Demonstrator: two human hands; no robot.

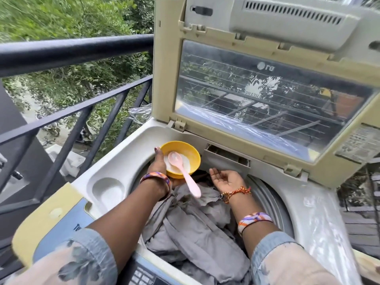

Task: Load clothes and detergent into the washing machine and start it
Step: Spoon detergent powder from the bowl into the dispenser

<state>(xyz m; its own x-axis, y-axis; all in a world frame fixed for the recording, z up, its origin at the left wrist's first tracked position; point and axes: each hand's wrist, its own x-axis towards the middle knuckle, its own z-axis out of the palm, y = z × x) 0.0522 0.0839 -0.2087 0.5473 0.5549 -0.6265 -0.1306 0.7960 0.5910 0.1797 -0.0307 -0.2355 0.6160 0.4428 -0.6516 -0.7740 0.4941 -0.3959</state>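
A top-loading washing machine [320,219] of cream and white plastic stands on a balcony, its lid [273,95] raised upright to show a clear window panel set in a yellowed frame. The round drum is packed with crumpled grey clothes [191,229], soft and heavily creased. Over the drum's far left edge the left hand [159,165] holds a small round yellow plastic bowl [190,153], thumb curled over the rim and fingers hidden underneath; its grip is closed on the bowl. Inside the bowl lies a mound of white powdery detergent [187,161], and a smooth pale pink plastic spoon [184,171] rests in it, scoop in the powder and handle sticking out over the near rim above the clothes. The right hand [225,177] lies palm up on the clothes with fingers relaxed and slightly bent, holding nothing, just below the grey detergent drawer [226,158] set in the back wall of the opening. Both wrists wear patterned bangles, and the right one also a red and yellow thread. The machine's moulded top has a shallow oval recess [108,191] at the left. A dark metal railing [72,52] with slanted bars edges the balcony, with green foliage beyond; clear plastic sheeting [327,233] covers the machine's right side.
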